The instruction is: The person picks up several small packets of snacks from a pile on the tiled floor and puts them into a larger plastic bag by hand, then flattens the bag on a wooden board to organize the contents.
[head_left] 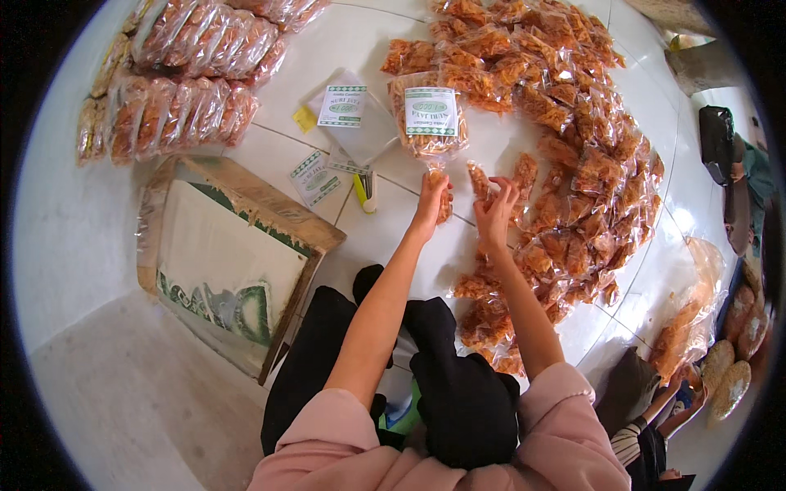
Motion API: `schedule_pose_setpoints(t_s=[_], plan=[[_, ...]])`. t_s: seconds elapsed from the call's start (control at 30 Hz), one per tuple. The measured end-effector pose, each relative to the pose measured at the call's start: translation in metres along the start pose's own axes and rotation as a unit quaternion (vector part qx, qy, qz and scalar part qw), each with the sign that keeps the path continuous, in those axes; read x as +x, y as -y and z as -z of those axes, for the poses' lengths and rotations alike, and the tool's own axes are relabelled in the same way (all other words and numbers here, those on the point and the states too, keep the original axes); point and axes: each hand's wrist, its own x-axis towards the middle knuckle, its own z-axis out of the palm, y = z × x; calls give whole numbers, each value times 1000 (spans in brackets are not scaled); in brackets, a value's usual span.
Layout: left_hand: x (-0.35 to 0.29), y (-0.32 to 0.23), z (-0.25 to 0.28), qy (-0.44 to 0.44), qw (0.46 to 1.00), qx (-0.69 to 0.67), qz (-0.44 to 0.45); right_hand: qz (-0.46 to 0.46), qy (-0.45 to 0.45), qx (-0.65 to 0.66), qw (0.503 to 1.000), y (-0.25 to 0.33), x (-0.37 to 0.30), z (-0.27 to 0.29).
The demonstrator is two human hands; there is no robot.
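My left hand (430, 204) is closed round a small clear packet of orange-brown snacks (444, 208). Just beyond it on the floor lies a larger clear bag of snacks (428, 146), with a white and green label on its front. A little to the right, my right hand (496, 211) has its fingers bent round another small snack packet (477, 177). More loose packets (524, 176) lie beside that hand. Left of my left hand are a yellow-green stapler (366, 193), paper labels (313, 177) and empty clear plastic bags (368, 131).
A big heap of snack packets (602, 176) curves along my right. Filled bags (176, 114) stand in rows at the far left. A worn cardboard box (233, 254) sits at my left, near the wall. Another person's hands (692, 389) hold a clear bag at lower right.
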Motion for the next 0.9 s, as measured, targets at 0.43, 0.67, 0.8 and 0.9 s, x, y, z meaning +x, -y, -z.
schedule_pose_setpoints(t_s=[0.43,0.67,0.8,0.9], plan=[[5,11,8,36,999,1,3,18,-51,-198,979,-28,27,15],[-1,12,7,10,1000,-5,6,-14,-32,-313,949,-62,59,3],[-10,-2,-7,46,997,-62,14,18,-31,-206,978,-51,62,16],[-33,-28,-15,69,995,-72,-7,-90,46,161,982,23,40,22]])
